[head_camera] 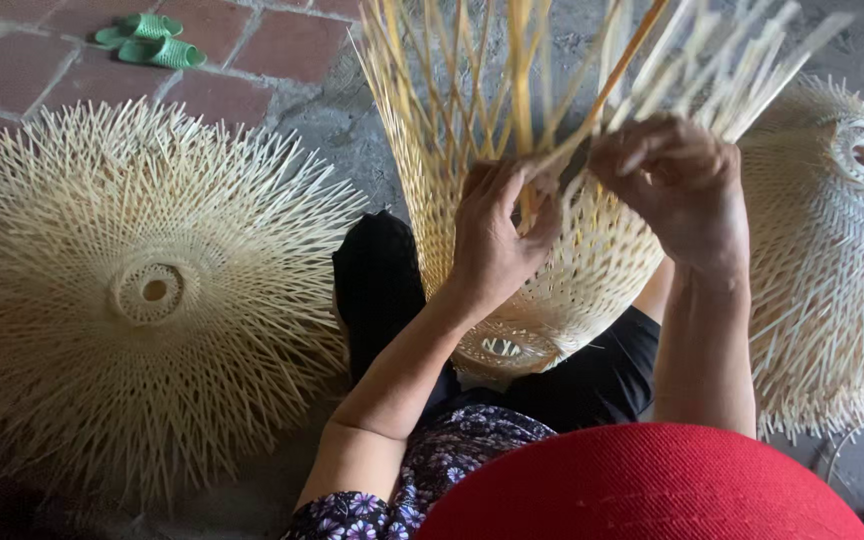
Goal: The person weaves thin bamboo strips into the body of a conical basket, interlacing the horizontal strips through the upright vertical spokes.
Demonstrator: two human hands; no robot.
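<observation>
A half-woven bamboo basket (592,270) rests on my lap, its closed round base toward me and loose pale strips fanning up and away. My left hand (497,235) presses on the woven wall, fingers pinching strips at the weaving edge. My right hand (677,185) is closed around a bundle of the loose bamboo strips (742,70) at the upper right of the basket. Both hands meet at the same row of weave.
A flat spiky woven bamboo piece (152,290) with a small centre hole lies on the floor at left. Another woven bamboo piece (842,250) lies at right. Green sandals (150,40) sit on red brick paving at top left. A red hat brim (642,490) fills the bottom.
</observation>
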